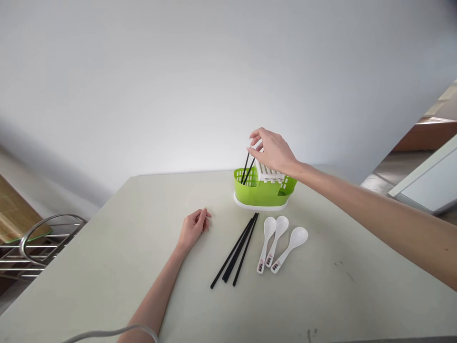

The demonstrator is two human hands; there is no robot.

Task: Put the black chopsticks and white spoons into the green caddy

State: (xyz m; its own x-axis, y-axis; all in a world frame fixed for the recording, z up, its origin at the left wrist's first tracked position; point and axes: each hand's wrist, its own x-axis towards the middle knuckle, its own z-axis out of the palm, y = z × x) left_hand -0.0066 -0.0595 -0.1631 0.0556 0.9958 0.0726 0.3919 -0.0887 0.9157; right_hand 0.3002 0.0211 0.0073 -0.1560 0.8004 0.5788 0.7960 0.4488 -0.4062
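Observation:
My right hand (pixel 273 148) is over a green plastic cutlery basket (pixel 262 194) on a white base. Its thumb and fingers close around the upper ends of two black chopsticks (pixel 245 169), whose lower ends stand tilted inside the basket's left part. Beneath that hand, a white slatted piece (pixel 270 173) sits in the basket, partly hidden. Resting on the table, my left hand (pixel 194 226) is loosely curled with nothing visible in it. Several more black chopsticks (pixel 235 255) lie in front of the basket. To their right are three white spoons (pixel 293 239), bowls pointing away from me.
The pale table (pixel 143 252) stands against a white wall (pixel 178 85). A metal rack (pixel 39 247) with a wooden board (pixel 17 209) is beyond its left edge. A grey cable (pixel 110 331) crosses near my left forearm. A white panel (pixel 428 176) stands at the right.

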